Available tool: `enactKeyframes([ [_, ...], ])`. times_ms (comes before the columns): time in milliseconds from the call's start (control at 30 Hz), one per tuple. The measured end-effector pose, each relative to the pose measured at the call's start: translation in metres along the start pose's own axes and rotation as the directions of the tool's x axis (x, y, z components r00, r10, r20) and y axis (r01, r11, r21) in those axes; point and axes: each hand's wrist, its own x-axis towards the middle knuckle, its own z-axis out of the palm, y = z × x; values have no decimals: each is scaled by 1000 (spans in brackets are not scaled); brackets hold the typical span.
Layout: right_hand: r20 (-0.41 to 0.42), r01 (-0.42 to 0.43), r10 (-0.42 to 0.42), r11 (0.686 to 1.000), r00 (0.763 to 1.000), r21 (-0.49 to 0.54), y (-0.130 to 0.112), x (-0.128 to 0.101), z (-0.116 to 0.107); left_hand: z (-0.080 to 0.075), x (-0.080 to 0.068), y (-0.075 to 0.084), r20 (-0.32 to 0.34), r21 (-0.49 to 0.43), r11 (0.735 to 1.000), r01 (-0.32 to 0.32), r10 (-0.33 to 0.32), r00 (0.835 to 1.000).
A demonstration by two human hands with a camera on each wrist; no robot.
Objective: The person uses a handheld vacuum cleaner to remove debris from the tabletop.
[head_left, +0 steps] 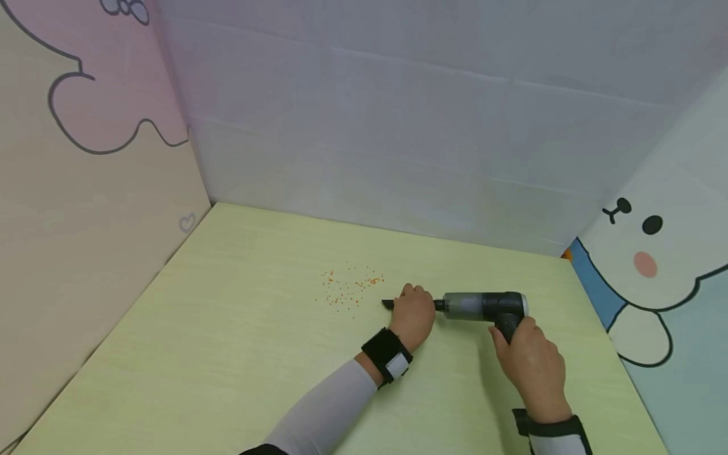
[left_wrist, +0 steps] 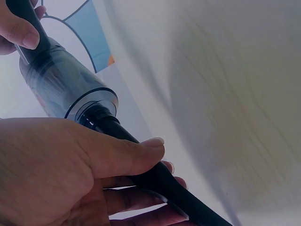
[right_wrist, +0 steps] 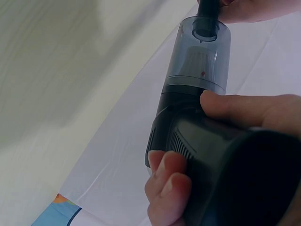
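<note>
A black handheld vacuum cleaner [head_left: 466, 306] with a see-through dust cup [right_wrist: 200, 52] is held above the table, its nozzle pointing left. My right hand [head_left: 534, 366] grips its handle, fingers wrapped around it. My left hand [head_left: 414, 316] holds the slim black nozzle [left_wrist: 164, 183] between thumb and fingers, just ahead of the dust cup. The nozzle's dark tip [head_left: 387, 304] pokes out left of the left hand. Small orange crumbs [head_left: 341, 297] lie scattered on the table, left of that tip. Inside the dust cup, the right wrist view shows a pale filter with a small red speck.
The pale yellow table [head_left: 227, 354] meets a light grey back wall [head_left: 398, 126]. Side panels with cartoon drawings stand at the left [head_left: 102, 208] and right [head_left: 682, 303]. Black straps circle both wrists.
</note>
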Motion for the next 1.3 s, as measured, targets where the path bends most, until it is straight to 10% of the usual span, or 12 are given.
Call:
enactKeyframes([
  [1300,21,-13,13,1000,1000,11,8,3,1,7,6,6,1,-44,999,5,-5,1000],
])
